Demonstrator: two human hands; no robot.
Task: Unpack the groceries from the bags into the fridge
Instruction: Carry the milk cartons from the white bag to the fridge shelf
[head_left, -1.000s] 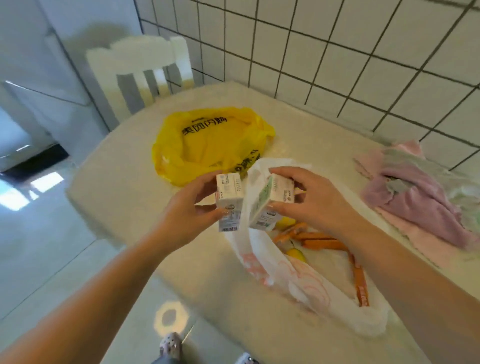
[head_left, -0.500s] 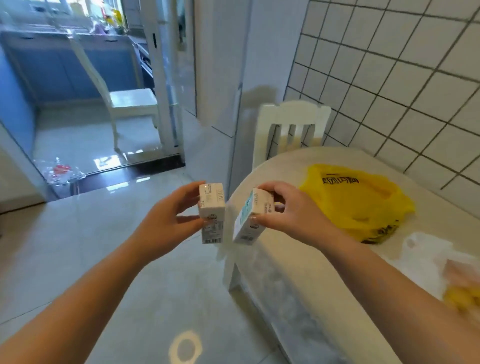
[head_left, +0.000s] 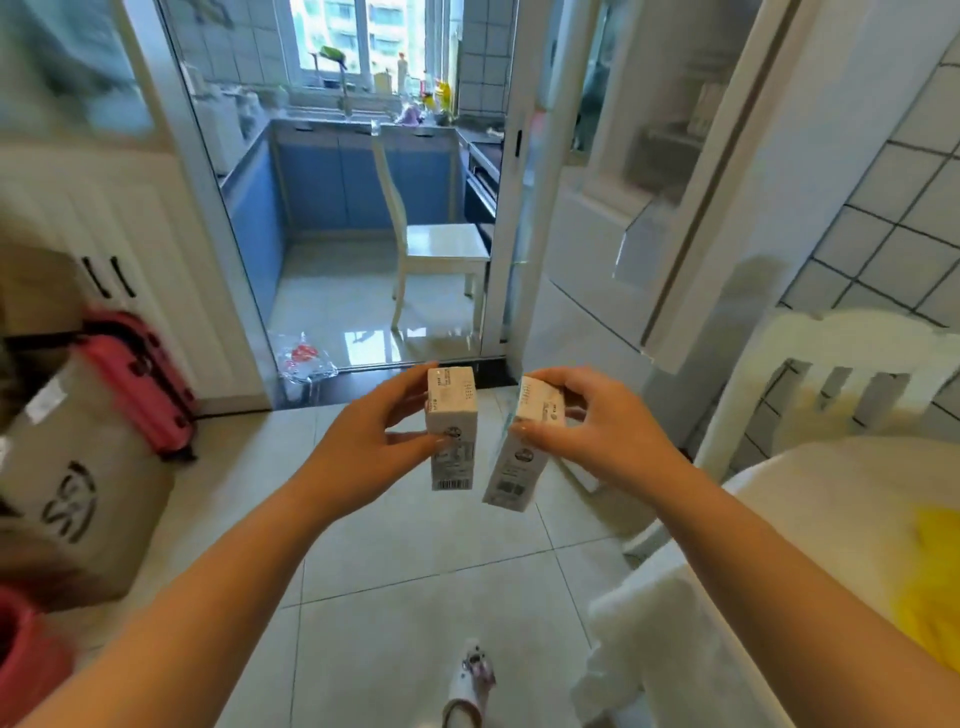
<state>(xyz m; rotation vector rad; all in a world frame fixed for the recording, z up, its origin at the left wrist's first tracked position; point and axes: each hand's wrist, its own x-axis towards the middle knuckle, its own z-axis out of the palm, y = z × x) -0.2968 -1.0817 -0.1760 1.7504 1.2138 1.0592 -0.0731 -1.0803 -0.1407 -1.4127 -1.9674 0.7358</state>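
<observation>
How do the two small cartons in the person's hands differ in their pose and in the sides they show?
The left carton, held by the left hand, stands nearly upright; the right carton, held by the right hand, tilts, its bottom swung toward the left carton. The left carton shows a barcode at its lower end; the right carton shows a pale green-blue side panel. Both are small white cartons of about the same size, each pinched near its top, apart from each other.
</observation>
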